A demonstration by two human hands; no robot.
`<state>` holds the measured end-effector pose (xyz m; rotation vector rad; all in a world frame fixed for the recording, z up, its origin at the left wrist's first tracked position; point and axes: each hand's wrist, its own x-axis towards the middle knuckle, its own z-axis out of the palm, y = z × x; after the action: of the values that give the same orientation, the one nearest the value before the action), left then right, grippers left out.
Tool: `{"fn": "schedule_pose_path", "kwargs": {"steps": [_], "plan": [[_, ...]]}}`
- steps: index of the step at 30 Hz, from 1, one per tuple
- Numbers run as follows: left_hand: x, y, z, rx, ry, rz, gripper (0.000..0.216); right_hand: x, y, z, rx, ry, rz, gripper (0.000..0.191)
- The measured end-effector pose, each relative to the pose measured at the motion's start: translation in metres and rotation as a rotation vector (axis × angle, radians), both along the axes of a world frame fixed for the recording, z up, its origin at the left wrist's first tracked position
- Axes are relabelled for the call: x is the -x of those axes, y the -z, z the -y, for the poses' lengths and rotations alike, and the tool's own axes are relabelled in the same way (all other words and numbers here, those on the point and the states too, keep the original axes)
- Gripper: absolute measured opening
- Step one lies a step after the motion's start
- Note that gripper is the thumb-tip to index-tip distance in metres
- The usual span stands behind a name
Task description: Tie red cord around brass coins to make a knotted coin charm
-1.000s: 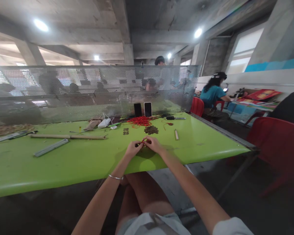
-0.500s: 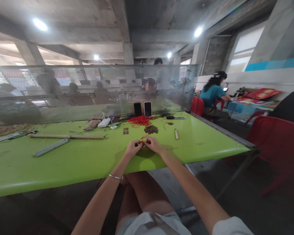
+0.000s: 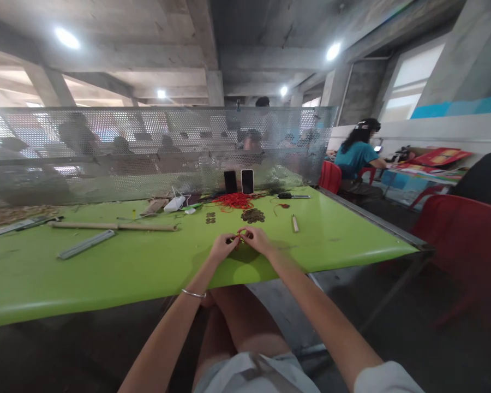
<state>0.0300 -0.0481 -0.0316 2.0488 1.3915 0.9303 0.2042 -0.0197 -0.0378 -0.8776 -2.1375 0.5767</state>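
Observation:
Both hands meet low over the green table (image 3: 155,273), close to its front edge. My left hand (image 3: 223,246) pinches a red cord (image 3: 239,236) between thumb and fingers. From the other side my right hand (image 3: 255,240) also pinches the cord, its fingertips almost touching the left ones. The knot or loop between them is too small to make out. Just beyond the hands lies a pile of dark bronze coins (image 3: 252,216), with a small group of coins (image 3: 210,218) to its left. A heap of red cords (image 3: 234,201) spreads behind the pile.
Two phones (image 3: 247,182) lean upright at the back, before a perforated metal screen (image 3: 155,164). Leftward lie a bamboo stick (image 3: 114,226), a clear ruler-like strip (image 3: 85,244) and a white charger (image 3: 174,204). A wooden-handled tool (image 3: 295,224) lies right. A person in teal (image 3: 355,158) sits farther right.
The fingertips have shifted slightly around the red cord, and a little more of it shows between them. Both hands stay in nearly the same place.

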Motion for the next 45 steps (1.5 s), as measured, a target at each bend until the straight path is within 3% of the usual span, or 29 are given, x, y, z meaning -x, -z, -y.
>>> {"fn": "schedule_pose_path", "kwargs": {"steps": [7, 16, 24, 45], "plan": [[0.0005, 0.0011, -0.0012, 0.001, -0.005, 0.015, 0.026, 0.0011, -0.0015, 0.0026, 0.019, -0.021, 0.008, 0.024], [0.0010, 0.0022, -0.0009, -0.015, 0.027, 0.015, 0.026, 0.0005, 0.0020, -0.0040, 0.010, 0.081, -0.050, 0.024], [0.0020, 0.0041, -0.0041, -0.017, 0.020, 0.005, 0.026, 0.0015, 0.0024, -0.0016, 0.022, -0.002, -0.028, 0.025], [-0.0007, -0.0005, 0.0015, -0.013, 0.005, -0.018, 0.026, -0.0002, 0.0025, -0.0024, 0.014, 0.022, 0.007, 0.025]]}}
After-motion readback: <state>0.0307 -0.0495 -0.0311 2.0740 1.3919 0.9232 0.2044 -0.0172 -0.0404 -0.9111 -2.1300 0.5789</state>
